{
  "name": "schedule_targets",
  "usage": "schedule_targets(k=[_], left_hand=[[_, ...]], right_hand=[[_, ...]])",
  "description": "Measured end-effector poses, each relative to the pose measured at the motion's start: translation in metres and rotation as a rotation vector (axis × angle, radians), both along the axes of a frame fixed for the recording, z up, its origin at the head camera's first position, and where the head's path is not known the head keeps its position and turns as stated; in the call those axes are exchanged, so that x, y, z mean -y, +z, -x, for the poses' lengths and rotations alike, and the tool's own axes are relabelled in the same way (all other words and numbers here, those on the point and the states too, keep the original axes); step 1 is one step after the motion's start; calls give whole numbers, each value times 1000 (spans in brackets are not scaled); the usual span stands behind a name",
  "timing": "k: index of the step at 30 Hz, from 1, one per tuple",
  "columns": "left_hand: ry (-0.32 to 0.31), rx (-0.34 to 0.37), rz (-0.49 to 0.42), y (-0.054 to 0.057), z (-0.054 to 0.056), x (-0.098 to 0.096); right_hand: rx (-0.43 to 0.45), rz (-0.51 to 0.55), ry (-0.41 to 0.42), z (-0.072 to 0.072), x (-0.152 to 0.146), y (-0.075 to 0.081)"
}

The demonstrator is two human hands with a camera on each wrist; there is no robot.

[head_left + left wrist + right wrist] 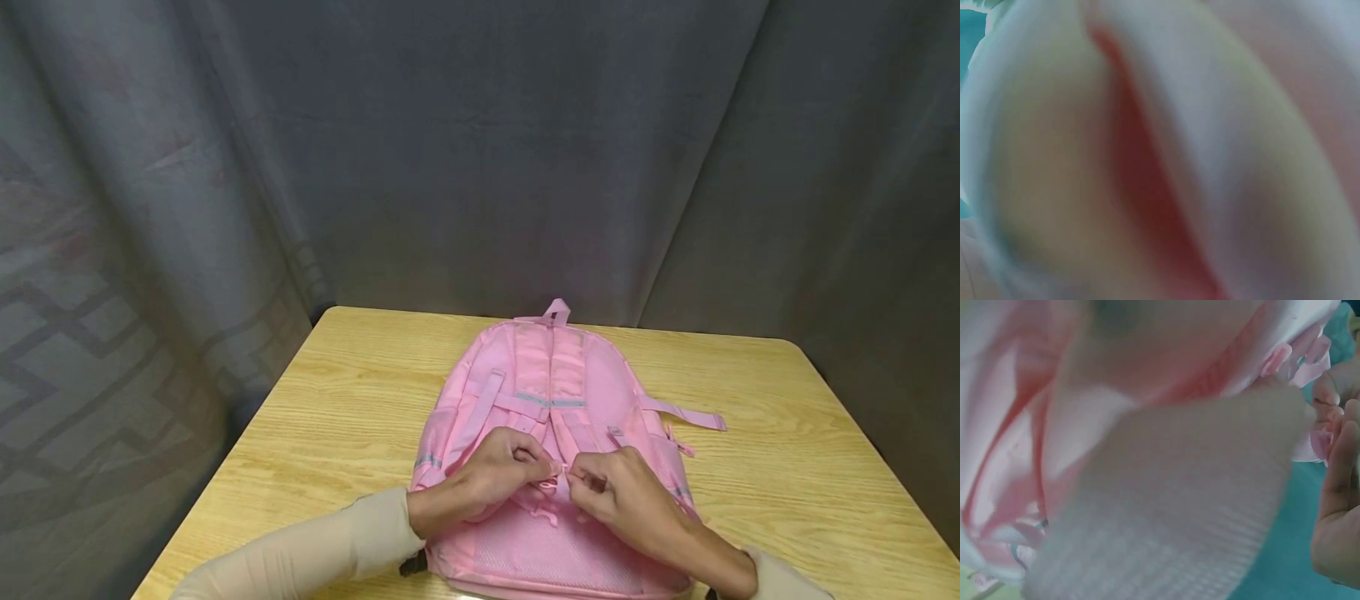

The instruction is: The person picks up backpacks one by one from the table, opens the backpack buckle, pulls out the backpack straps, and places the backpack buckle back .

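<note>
A pink backpack (517, 546) lies on the table with its shoulder straps (531, 358) facing up. Over its lower middle, my left hand (502, 471) pinches a small pink strap piece (550, 483) between thumb and fingers. Close beside it, my right hand (618, 496) has thumb and forefinger pinched together at the same small pink part. The fingertips nearly meet and hide most of what they hold. Below them dangles a short pink end (543, 517). In the right wrist view, fingers at the right edge hold a pink bit (1321, 442). The left wrist view is blurred pink fabric.
The wooden table (337, 400) extends around the backpack on both sides. A loose pink strap (686, 414) sticks out to the backpack's right, and a carry loop (557, 312) stands at its top. Grey curtains (480, 167) hang behind and beside the table.
</note>
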State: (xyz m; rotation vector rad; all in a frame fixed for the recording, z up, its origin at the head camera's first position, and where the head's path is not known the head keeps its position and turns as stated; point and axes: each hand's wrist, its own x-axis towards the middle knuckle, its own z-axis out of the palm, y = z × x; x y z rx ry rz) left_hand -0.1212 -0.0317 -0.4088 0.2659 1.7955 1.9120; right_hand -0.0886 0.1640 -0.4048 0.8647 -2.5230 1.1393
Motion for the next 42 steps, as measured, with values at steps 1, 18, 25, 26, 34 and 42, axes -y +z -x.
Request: schedule_targets(k=[1, 18, 25, 26, 34, 42], left_hand=[[-2, 13, -17, 0, 0, 0], [-26, -442, 223, -5, -2, 4], [-22, -482, 258, -6, -4, 4], [-22, -484, 261, -6, -4, 4], [-37, -455, 246, -5, -5, 7], [-47, -358, 173, -4, -4, 8]], right_hand=[[-29, -4, -6, 0, 0, 0], [341, -174, -3, 2, 1, 15], [442, -122, 23, 1, 1, 15], [432, -123, 22, 0, 1, 15], [372, -95, 39, -2, 2, 12], [253, -88, 38, -4, 5, 6]])
